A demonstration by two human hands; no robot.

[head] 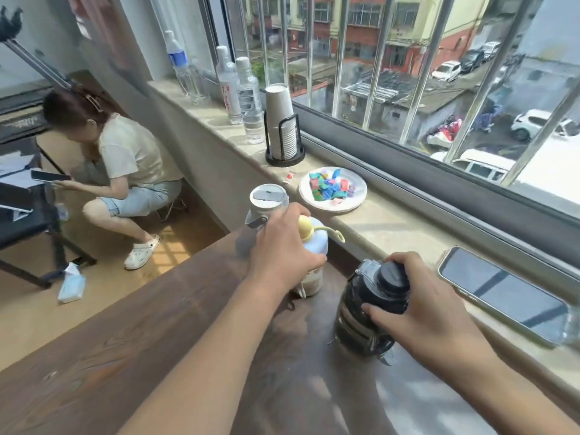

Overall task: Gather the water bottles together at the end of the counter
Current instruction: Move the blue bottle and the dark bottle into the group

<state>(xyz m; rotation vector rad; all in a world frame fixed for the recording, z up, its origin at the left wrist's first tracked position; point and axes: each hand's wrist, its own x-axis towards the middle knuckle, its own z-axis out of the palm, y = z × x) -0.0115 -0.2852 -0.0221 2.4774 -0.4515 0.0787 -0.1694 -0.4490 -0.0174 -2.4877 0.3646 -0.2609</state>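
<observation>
Now, far end of wooden counter (131, 350): left hand (284, 249) wrapped over blue bottle (315, 246) — grey bottle (266, 208) just behind, possibly touching. Right hand (430, 312) clamps dark bottle (367, 309) by its cap — upright, near the blue one.

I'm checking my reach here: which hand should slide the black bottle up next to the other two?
Probably the right hand: its fingers already wrap the black bottle. The left hand is occupied, resting on the blue bottle beside the grey bottle.
</observation>
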